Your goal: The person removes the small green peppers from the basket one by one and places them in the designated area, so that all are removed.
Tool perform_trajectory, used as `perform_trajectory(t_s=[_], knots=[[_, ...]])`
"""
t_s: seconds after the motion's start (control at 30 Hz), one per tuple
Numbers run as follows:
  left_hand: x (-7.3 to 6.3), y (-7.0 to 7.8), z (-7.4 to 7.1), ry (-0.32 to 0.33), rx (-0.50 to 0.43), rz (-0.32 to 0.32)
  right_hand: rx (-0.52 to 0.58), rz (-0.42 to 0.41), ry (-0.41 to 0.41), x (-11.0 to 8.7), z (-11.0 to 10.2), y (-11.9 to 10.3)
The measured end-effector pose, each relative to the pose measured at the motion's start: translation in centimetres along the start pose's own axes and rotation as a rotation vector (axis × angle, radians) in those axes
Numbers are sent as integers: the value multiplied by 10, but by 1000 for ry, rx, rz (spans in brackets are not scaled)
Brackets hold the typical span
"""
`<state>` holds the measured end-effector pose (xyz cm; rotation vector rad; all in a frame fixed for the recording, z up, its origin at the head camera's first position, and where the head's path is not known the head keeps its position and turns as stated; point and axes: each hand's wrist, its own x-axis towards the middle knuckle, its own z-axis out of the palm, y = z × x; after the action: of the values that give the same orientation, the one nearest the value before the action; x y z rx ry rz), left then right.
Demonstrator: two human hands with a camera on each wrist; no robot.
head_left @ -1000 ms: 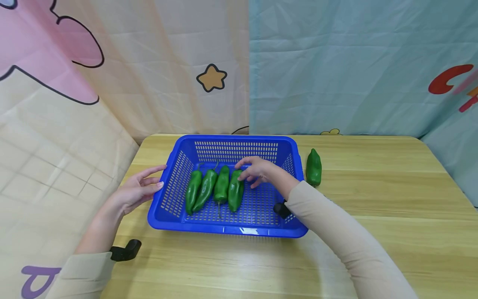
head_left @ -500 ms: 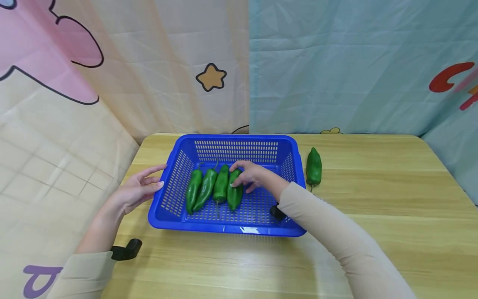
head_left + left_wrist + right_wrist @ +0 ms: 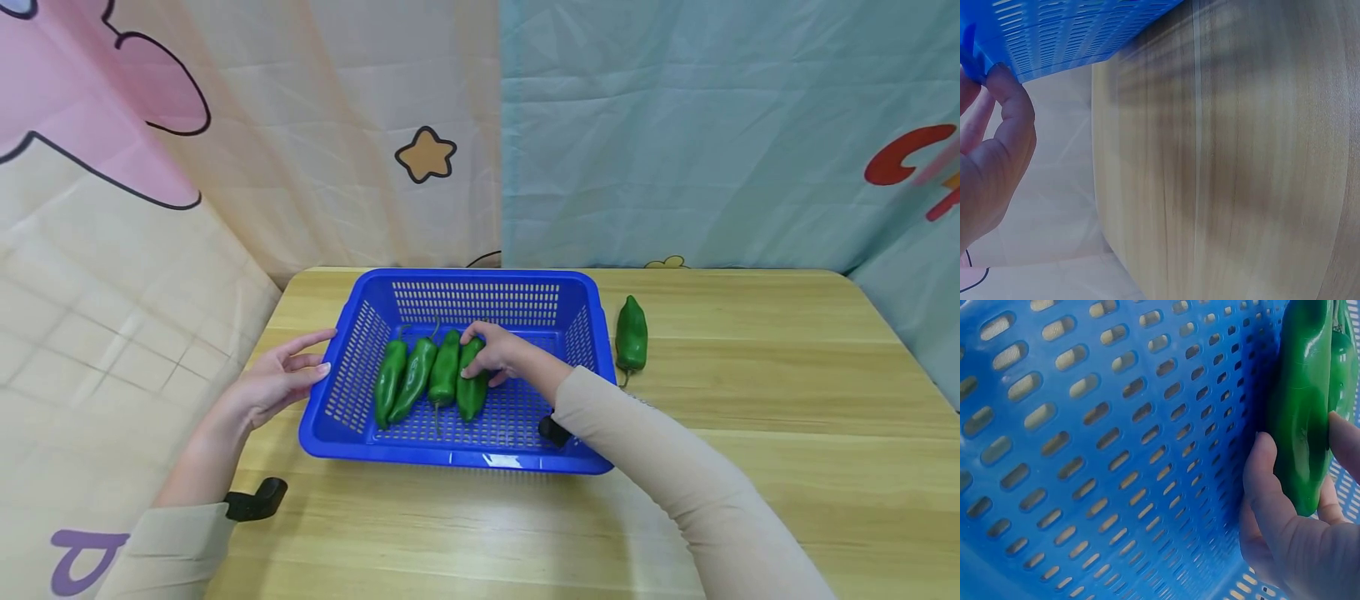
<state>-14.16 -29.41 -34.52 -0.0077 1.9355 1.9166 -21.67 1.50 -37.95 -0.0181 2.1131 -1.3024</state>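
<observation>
Inside a blue plastic basket (image 3: pixel 450 455) several long green peppers lie side by side. My right hand (image 3: pixel 495 352) reaches in over the far-right one and grips this green pepper (image 3: pixel 472 400), thumb on one side and fingers on the other. The right wrist view shows the fingertips along both flanks of the same pepper (image 3: pixel 1302 412), close to the perforated basket wall (image 3: pixel 1116 437). At the basket's left side my left hand (image 3: pixel 281 379) holds the rim; in the left wrist view the thumb (image 3: pixel 1013 103) and fingers meet at the blue edge.
Another green pepper (image 3: pixel 632 335) lies on the wooden table (image 3: pixel 750 367), just right of the basket. Printed curtains (image 3: pixel 675 125) hang right behind the table's far edge. A black wrist mount (image 3: pixel 258 500) sticks out from the left sleeve.
My right hand has moved slightly left and down onto the rightmost pepper in the basket, and its fingers have come round it. The left hand stays at the rim.
</observation>
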Motion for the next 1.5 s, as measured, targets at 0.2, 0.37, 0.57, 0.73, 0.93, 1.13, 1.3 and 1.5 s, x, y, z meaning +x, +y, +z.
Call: perform_trajectory(t_s=[0.2,0.37,0.57,0.73,0.93,1.13,1.3,1.5], knots=[[0,0,0,3,2,-10,7,-6,5,1,0,0],[0,1,0,7,4,-19,12,-6,-1,1,-2,0],[2,2,1,7,34,-29,23,5,-9,0,-4,0],[2,2,1,20,56,-47,28,11,-29,-3,-7,-2],[2,1,0,27,78,-36,54,7,-34,-4,-11,-4],[1,1,-1,38,85,-35,66,-7,-58,-4,-14,-5],[1,3,-1,24,60,-29,87,-11,-76,-5,-18,-7],[1,5,-1,18,85,-32,120,-16,-95,-8,-23,-6]])
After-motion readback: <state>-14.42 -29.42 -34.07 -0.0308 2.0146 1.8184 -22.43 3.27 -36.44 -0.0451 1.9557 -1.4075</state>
